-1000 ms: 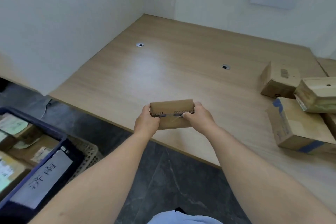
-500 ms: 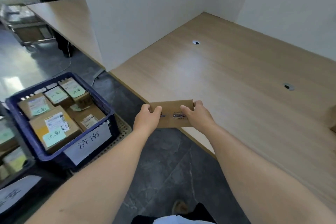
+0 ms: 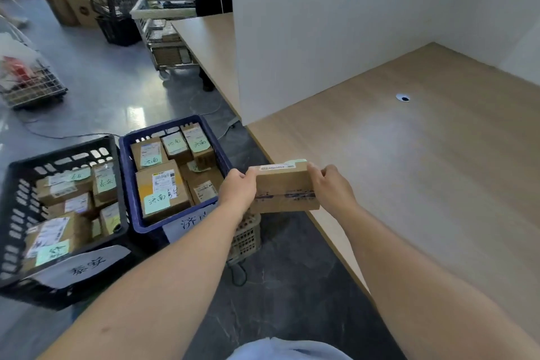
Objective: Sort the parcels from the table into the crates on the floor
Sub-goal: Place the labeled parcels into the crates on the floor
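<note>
Head view: parcel (image 3: 283,187) gripped between left hand (image 3: 238,190), right hand (image 3: 331,190).

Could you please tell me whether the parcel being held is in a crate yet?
Out: the left hand and right hand grip the parcel in the air, beside the blue crate.

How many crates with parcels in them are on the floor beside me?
2: the blue crate by the table edge, and the black crate just left of it. Others may be out of frame.

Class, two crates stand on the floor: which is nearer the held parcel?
The blue crate, right beside the left hand gripping the parcel; the black crate stands beyond it.
</note>
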`<state>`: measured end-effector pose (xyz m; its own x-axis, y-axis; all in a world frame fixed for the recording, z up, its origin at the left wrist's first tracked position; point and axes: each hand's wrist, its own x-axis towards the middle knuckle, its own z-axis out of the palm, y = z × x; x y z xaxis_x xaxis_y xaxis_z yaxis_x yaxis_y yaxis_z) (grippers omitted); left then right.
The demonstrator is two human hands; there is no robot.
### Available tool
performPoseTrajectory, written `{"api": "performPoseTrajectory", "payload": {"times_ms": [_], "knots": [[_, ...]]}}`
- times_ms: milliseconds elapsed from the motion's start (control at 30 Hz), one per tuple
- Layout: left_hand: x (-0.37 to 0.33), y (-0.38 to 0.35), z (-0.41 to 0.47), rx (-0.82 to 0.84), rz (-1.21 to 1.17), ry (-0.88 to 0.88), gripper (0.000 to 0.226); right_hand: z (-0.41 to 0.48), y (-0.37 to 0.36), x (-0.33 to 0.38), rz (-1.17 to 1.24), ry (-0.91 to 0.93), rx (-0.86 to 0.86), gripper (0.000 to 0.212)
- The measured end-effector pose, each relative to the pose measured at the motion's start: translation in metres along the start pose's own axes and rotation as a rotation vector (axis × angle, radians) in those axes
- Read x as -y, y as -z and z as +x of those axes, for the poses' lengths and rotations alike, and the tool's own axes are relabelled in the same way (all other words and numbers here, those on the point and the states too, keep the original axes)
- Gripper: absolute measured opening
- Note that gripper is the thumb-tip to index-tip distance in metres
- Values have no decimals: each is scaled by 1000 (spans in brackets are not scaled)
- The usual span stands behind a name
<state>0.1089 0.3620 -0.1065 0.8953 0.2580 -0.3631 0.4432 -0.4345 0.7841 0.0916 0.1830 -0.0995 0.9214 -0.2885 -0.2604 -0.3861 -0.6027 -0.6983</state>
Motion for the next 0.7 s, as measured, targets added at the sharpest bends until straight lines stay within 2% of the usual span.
{"api": "performPoseTrajectory", "payload": {"times_ms": [300,433,533,700], "knots": [[27,38,14,-209,-177,129,16,33,-44,36,-15,174,163,21],[45,66,19,-210,-246,166,47,39,-75,57,-10,237,250,17],[58,85,30,-194,-297,170,63,46,-97,74,-1,281,309,32],[75,114,59,-177,-303,154,64,60,-133,108,1,275,394,64]]}}
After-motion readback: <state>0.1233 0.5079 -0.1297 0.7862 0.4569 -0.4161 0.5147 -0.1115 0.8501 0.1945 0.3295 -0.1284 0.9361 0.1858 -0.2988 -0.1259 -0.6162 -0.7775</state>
